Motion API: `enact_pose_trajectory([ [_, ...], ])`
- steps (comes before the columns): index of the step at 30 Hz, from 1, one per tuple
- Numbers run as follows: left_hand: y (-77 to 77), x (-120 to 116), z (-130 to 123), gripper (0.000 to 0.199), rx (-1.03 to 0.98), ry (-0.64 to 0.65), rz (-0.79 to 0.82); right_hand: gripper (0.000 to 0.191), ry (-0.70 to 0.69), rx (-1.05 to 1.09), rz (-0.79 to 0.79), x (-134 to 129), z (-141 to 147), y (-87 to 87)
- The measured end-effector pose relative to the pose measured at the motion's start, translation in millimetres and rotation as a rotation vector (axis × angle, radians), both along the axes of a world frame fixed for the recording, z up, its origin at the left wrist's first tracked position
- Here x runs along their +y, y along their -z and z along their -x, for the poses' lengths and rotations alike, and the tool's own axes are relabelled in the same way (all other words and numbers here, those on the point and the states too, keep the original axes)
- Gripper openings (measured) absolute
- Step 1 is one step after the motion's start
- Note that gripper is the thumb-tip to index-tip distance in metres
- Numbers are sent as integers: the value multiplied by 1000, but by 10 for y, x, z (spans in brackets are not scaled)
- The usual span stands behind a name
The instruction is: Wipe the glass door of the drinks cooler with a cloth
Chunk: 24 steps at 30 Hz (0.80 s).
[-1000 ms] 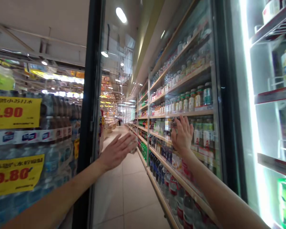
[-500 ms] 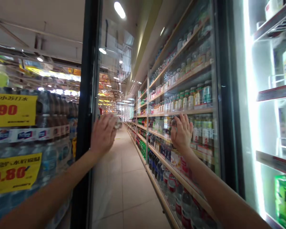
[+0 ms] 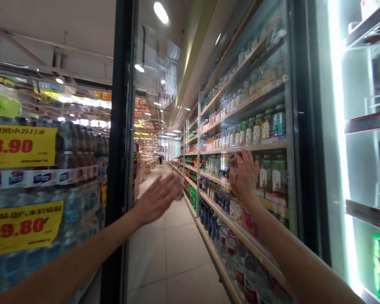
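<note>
1. Nearest me, my left forearm rises from the lower left of the frame to my left hand [image 3: 155,200], near the centre, its fingers slanting up and to the right.
2. At those fingertips, on their right side, sits a small pale, crumpled wad [image 3: 178,192]. My left hand touches it; my right is well apart, so the left is clearly nearer.
3. Motion blurs this spot, so I can't tell whether those fingers grip the wad or merely cover it, nor make out its long axis or which way it points.
4. My right hand [image 3: 245,175], right of centre and slightly higher, has its fingers up and loosely spread at the glass; I see nothing held in it.
5. Both hands are in front of the tall clear glass door [image 3: 150,257] with its black upright frame [image 3: 122,126]. The door fills the middle of the frame, its long axis running top to bottom, its face towards me.
6. Farther off, through the glass, long wooden shelves of bottles [image 3: 240,148] recede from the right towards the centre.
</note>
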<state>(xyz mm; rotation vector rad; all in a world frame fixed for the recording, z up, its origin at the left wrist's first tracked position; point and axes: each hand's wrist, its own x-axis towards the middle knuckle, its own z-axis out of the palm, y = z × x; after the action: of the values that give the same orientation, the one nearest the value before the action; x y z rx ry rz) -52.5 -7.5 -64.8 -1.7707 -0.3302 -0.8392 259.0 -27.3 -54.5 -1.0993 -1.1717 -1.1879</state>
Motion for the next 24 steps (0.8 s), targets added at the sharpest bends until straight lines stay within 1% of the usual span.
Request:
enact_pose_trajectory([
  [1, 13, -1, -11, 52, 127, 8, 8, 47, 1, -2, 2, 2, -2, 1],
  [2, 6, 4, -13, 51, 164, 7, 19, 48, 2, -4, 4, 3, -4, 2],
  [3, -20, 16, -9, 51, 103, 0, 31, 48, 4, -4, 3, 3, -5, 2],
  [6, -119, 57, -18, 53, -337, -30, 26, 47, 8, 1, 2, -2, -2, 1],
  [7, -119, 60, -42, 53, -393, -34, 16, 46, 8, 3, 3, -5, 0, 1],
  [8, -94, 53, -78, 52, -363, -35, 8, 46, 8, 5, 3, -8, 3, 0],
  [9, -50, 39, -121, 51, -253, -35, 7, 45, 7, 8, 2, -9, 6, 0],
  [11, 42, 2, -199, 47, 49, -26, 19, 44, 8, 7, -6, -10, 9, -1],
  [12, 58, -11, -220, 46, 155, -17, 24, 44, 8, 5, -11, -9, 8, -1],
  [13, 40, -14, -221, 45, 191, -12, 25, 44, 9, 3, -15, -7, 7, 0],
  [14, -13, -9, -203, 46, 156, -13, 24, 44, 11, -1, -18, -5, 5, 0],
  [15, -91, 5, -170, 48, 57, -20, 23, 44, 13, -5, -21, -3, 2, 1],
  [17, -255, 42, -89, 53, -236, -38, 22, 44, 15, -5, -20, -1, -1, 1],
  [18, -303, 56, -56, 55, -350, -41, 24, 44, 16, -4, -19, -2, -2, 0],
  [19, -312, 63, -34, 56, -404, -41, 22, 44, 16, -3, -16, -3, -2, 0],
  [20, -280, 61, -22, 56, -381, -40, 15, 45, 15, -3, -13, -5, -1, -1],
  [21, -217, 52, -17, 56, -283, -34, 7, 45, 14, -3, -10, -6, -1, 0],
  [23, -72, 27, -3, 53, 29, -17, -3, 44, 12, -6, -11, -5, -2, 2],
  [24, -27, 20, 15, 50, 151, -2, 2, 44, 11, -10, -14, -3, -4, 4],
])
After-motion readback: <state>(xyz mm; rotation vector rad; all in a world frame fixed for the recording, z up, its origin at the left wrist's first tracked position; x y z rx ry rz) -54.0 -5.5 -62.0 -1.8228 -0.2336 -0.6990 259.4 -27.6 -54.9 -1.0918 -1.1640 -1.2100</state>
